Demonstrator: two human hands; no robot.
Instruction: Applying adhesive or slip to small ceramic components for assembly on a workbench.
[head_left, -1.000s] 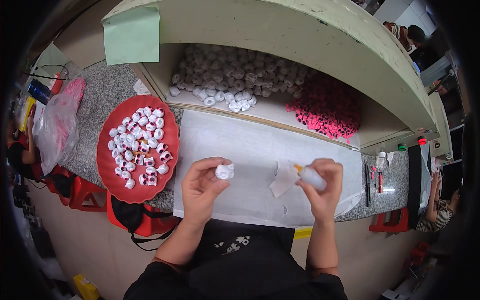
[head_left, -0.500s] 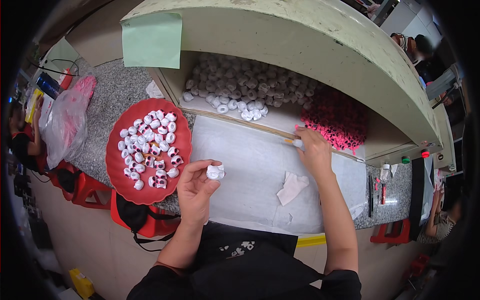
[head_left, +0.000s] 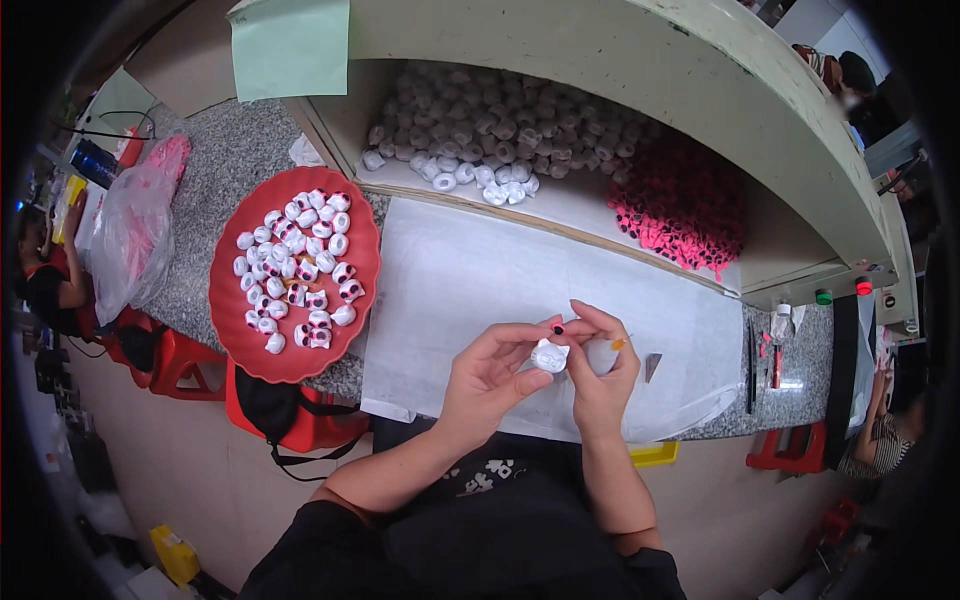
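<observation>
The right hand (head_left: 600, 380), back from the far pink pile (head_left: 680, 215), grips the bottle (head_left: 602, 357), a pink piece (head_left: 558, 328) at its fingertips. The left hand (head_left: 490, 375) pinches the white piece (head_left: 549, 356) above the sheet (head_left: 450, 270); pairing seems underway.

Diffuse light is falling on my bare left hand (head_left: 485, 392), my bare right hand (head_left: 602, 392) and the flat white paper sheet (head_left: 470, 270). The pale-green cabinet (head_left: 600, 30) is shading its interior, dimming the rear of the heaped round white pieces (head_left: 500, 120). The fisheye lens is bending the cabinet's long edge into an arc; black vignetting is closing the corners, and detail is softening toward the rim.
</observation>
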